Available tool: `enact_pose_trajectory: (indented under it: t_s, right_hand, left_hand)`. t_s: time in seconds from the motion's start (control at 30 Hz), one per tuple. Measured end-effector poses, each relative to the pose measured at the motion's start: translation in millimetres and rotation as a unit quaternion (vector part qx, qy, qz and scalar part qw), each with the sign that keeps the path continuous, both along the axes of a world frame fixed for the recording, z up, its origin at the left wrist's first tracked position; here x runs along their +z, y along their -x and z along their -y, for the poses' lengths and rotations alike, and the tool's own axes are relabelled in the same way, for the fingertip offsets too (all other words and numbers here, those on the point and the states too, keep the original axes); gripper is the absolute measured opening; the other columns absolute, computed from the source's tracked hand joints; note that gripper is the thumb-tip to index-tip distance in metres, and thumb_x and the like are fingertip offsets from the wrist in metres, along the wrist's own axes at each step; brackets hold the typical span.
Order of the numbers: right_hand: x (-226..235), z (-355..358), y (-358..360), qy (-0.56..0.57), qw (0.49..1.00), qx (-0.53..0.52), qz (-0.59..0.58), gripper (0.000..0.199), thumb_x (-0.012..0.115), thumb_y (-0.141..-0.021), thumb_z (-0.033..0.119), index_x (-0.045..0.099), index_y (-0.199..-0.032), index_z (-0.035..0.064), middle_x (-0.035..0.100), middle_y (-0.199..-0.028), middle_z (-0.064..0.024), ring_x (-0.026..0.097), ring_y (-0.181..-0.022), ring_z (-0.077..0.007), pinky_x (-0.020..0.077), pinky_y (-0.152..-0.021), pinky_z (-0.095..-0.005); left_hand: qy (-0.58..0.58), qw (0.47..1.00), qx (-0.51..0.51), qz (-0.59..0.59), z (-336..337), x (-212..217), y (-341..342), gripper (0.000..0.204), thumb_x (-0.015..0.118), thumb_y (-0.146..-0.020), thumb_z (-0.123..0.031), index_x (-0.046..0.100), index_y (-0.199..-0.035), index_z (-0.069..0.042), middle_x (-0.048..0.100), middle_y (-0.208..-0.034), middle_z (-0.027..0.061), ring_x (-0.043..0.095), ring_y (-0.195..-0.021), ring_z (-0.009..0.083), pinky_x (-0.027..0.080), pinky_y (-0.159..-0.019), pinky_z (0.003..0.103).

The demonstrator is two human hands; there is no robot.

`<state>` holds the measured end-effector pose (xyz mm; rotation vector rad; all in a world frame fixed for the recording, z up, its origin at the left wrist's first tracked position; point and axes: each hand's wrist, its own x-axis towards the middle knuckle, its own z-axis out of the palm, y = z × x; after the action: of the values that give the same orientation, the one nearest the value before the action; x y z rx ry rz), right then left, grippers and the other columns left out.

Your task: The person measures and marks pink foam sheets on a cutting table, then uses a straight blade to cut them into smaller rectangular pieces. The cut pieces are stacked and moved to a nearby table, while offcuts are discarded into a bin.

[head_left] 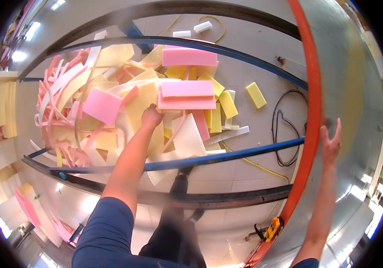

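Left hand (152, 117) curled just beside stacked pink foam (187, 94), can't tell if gripping; right hand (331, 145) splayed open by grey metal surface (356, 152), perhaps steadying lean.

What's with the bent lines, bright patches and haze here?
Head view: the fisheye lens bows the orange beam and leaves black corners; glare whitens patches of the grey metal surface at lower right; haze softens the dark trousers, while the foam pile looks clearer.

a workshop, by its heaped foam pieces (133, 105), blue rail (227, 155) and metal tabletop (356, 134)
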<state>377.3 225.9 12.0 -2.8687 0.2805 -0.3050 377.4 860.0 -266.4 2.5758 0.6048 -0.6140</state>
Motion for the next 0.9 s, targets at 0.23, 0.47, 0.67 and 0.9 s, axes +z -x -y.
enact_pose_trajectory:
  t_s: [0.23,0.47,0.67,0.9]
  right_hand:
    - [-34.6,5.3,-80.5,-0.039,0.994,0.095,-0.039,0.072,0.046,-0.100,0.049,0.029,-0.151,0.0010,0.034,-0.155,-0.0149,0.028,-0.146,-0.0263,0.0176,-0.119,-0.0376]
    - [-30.2,-19.6,-72.9,-0.147,0.986,0.012,-0.079,0.082,0.036,-0.096,0.062,0.025,-0.154,0.0049,0.027,-0.158,-0.0123,0.031,-0.144,-0.0276,0.0278,-0.116,-0.0417]
    - [-30.7,-34.9,-73.4,-0.118,0.988,0.002,-0.100,0.083,0.034,-0.095,0.064,0.023,-0.154,0.0063,0.027,-0.158,-0.0121,0.032,-0.143,-0.0273,0.0292,-0.115,-0.0434]
    - [-22.3,-28.7,-64.0,-0.094,0.990,-0.007,-0.108,0.085,0.035,-0.094,0.065,0.023,-0.154,0.0050,0.026,-0.158,-0.0135,0.031,-0.143,-0.0282,0.0281,-0.115,-0.0438]
  left_hand:
    - [-0.044,0.988,0.145,-0.002,-15.3,-113.7,-61.6,0.076,0.076,-0.075,-0.051,0.055,-0.123,0.003,0.062,-0.120,0.0251,0.059,-0.114,0.0401,0.049,-0.096,0.044]
    - [-0.102,0.965,0.216,-0.109,-0.8,-159.9,-128.4,0.091,0.078,-0.069,-0.061,0.050,-0.129,0.001,0.059,-0.128,0.0195,0.059,-0.118,0.0329,0.048,-0.097,0.044]
    - [-0.070,0.973,0.145,-0.165,14.1,-178.2,-115.2,0.078,0.084,-0.064,-0.052,0.059,-0.119,-0.002,0.065,-0.119,0.0160,0.063,-0.110,0.0292,0.050,-0.094,0.040]
    - [0.357,0.929,0.079,0.066,-2.3,-166.1,-149.4,0.040,0.072,-0.059,-0.007,0.070,-0.099,-0.002,0.070,-0.098,0.0117,0.067,-0.095,0.0261,0.051,-0.086,0.036]
